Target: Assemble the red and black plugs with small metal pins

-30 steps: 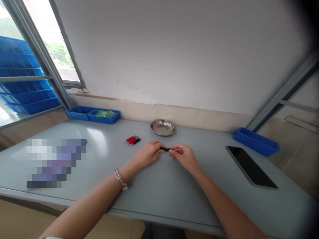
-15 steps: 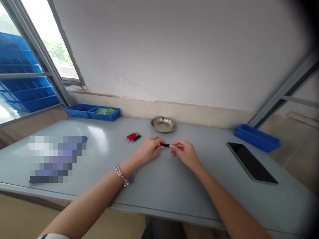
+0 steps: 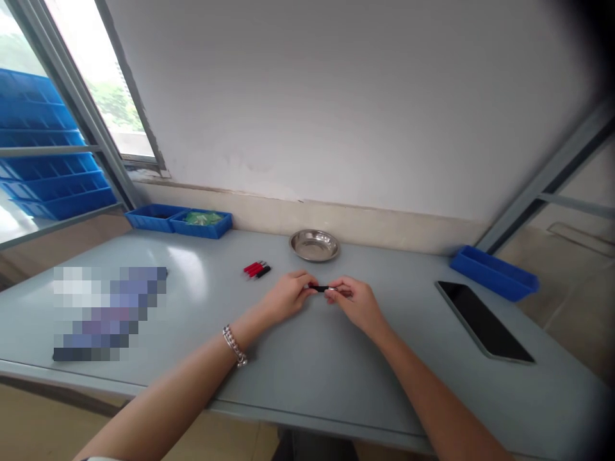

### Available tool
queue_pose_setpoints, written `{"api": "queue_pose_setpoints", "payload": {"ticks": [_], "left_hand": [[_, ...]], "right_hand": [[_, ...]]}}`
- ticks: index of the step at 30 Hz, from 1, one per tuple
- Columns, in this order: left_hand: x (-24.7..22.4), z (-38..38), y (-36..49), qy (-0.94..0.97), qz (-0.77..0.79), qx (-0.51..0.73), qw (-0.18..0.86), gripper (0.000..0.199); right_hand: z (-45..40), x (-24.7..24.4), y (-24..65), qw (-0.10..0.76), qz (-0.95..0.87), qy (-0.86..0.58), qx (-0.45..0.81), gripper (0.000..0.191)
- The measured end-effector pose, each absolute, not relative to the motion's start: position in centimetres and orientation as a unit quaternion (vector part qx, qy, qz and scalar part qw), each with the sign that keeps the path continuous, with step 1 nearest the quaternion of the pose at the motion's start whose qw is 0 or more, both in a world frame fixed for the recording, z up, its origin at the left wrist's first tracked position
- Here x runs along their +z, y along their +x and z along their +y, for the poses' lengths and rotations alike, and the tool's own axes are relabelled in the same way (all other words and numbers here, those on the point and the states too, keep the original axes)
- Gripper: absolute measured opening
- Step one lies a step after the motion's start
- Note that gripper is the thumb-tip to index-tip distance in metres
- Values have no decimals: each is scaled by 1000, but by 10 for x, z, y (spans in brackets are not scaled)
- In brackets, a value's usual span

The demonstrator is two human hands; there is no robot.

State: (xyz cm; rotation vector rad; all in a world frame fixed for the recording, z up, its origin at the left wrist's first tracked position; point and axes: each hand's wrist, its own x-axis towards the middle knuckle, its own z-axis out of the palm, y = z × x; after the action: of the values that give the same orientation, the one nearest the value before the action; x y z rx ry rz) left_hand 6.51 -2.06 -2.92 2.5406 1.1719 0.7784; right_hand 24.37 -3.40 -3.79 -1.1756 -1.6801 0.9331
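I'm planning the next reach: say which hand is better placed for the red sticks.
Probably the left hand: it is nearer the red sticks; the right hand is farther off. Both hold a black stick between them, so neither is free.

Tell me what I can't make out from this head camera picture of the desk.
All in the head view:
- Full length of the black piece: partly covered by the left hand and right hand.
- Any lettering on the red pieces: too small.
- The item at far left: masked by pixelation.
- Full width of the stacked blue trays: cut off by the left edge.
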Motion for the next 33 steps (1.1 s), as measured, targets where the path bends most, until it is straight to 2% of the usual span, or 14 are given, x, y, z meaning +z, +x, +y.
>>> {"api": "queue_pose_setpoints", "payload": {"ticks": [7,16,24,27,30,33], "left_hand": [[-26,-22,65,878,389,252,122,19],[-28,-21,65,868,400,271,118,17],[-33,-17,64,857,402,301,114,14],[-31,-18,64,854,403,308,114,15],[-30,-17,63,849,406,317,116,15],[-30,-16,61,851,407,313,114,15]], "right_hand": [[-30,-43,247,427,-699,-452,353,8],[-31,-43,245,442,-673,-469,364,14],[-34,-38,246,375,-712,-510,304,36],[-33,-39,246,402,-706,-504,293,27],[-31,-40,245,443,-697,-486,287,27],[-30,-42,245,444,-697,-478,296,14]]}}
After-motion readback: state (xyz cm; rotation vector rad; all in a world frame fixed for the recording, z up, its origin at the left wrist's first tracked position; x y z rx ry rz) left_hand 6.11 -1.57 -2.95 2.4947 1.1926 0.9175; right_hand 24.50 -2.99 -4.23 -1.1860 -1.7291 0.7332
